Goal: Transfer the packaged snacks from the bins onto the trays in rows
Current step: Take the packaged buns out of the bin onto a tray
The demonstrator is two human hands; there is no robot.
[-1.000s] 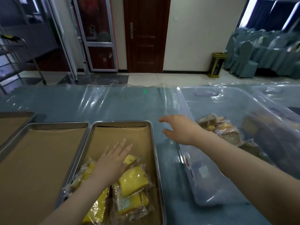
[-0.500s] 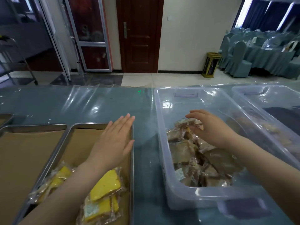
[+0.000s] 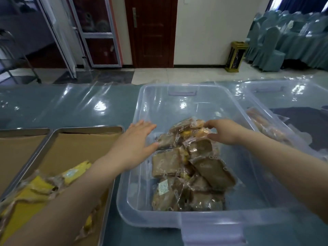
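Clear-wrapped brown snack packets lie heaped in the clear plastic bin. The right hand curls round the top packet; the left hand hovers flat and open over the bin wall. The slippery wrap may slide out or drag a neighbour along. The paper-lined metal tray is cut off below, and the thumb's hold is hard to see.

Bare forearms, bare hands
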